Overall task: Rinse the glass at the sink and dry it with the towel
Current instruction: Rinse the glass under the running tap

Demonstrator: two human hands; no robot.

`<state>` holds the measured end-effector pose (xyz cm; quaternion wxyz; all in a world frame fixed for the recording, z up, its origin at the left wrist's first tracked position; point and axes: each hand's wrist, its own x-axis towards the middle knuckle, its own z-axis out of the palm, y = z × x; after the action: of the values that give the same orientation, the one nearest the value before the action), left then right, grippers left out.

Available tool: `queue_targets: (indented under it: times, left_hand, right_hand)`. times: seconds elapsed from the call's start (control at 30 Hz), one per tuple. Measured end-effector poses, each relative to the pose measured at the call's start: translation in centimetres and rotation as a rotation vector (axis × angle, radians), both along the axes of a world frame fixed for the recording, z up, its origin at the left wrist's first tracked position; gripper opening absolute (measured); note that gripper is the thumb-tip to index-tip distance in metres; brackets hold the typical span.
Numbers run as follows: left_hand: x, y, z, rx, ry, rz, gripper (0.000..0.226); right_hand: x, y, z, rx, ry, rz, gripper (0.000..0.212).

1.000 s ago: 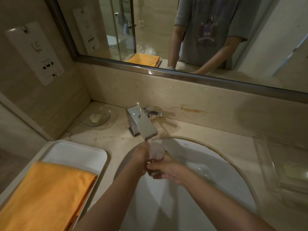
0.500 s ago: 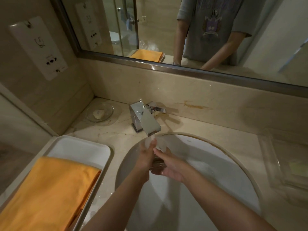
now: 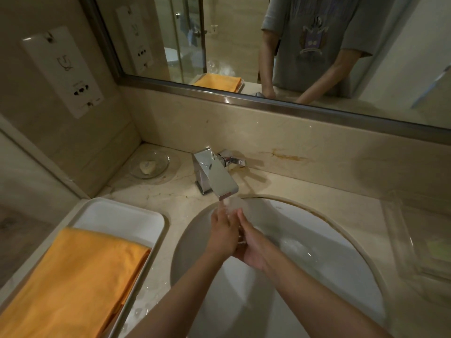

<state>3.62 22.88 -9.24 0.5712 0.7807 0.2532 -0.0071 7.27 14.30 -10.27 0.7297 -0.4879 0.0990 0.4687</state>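
Observation:
A clear drinking glass (image 3: pixel 236 204) is pressed between both hands over the white sink (image 3: pixel 324 254), its rim just under the chrome faucet (image 3: pixel 216 173). Water runs from the spout onto the glass and my fingers. My left hand (image 3: pixel 222 231) covers its left side and my right hand (image 3: pixel 252 245) wraps its right side and base, so most of the glass is hidden. A folded orange towel (image 3: pixel 73 276) lies in a white tray (image 3: pixel 122 215) on the counter to the left.
A glass soap dish (image 3: pixel 150 164) holding a soap bar sits in the back left corner. At the right of the counter stands a clear tray (image 3: pixel 415 240). Water drops spot the counter between tray and basin. The mirror (image 3: pixel 244 45) above reflects a person.
Both hands have shifted the glass up and back, closer under the spout. My palms have closed in around it, and less of the glass shows than before.

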Motion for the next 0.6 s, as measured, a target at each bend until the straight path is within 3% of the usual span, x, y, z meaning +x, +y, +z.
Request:
queue_targets:
  times: [0.17, 0.27, 0.37, 0.6]
  left_hand:
    - [0.9, 1.2, 0.0, -0.219, 0.034, 0.093, 0.06]
    - [1.0, 2.1, 0.0, -0.473, 0.156, 0.124, 0.065]
    - [0.5, 2.4, -0.6, -0.737, 0.223, 0.09, 0.073]
    - [-0.5, 1.3, -2.7, -0.856, 0.252, 0.058, 0.065]
  right_hand:
    - [-0.6, -0.1, -0.1, -0.014, -0.054, 0.082, 0.083]
    - [-0.9, -0.5, -0.4, 0.007, -0.061, 0.092, 0.06]
    - [-1.1, -1.0, -0.6, -0.03, -0.073, 0.124, 0.061]
    - [-1.1, -1.0, -0.1, -0.487, -0.169, 0.182, 0.063]
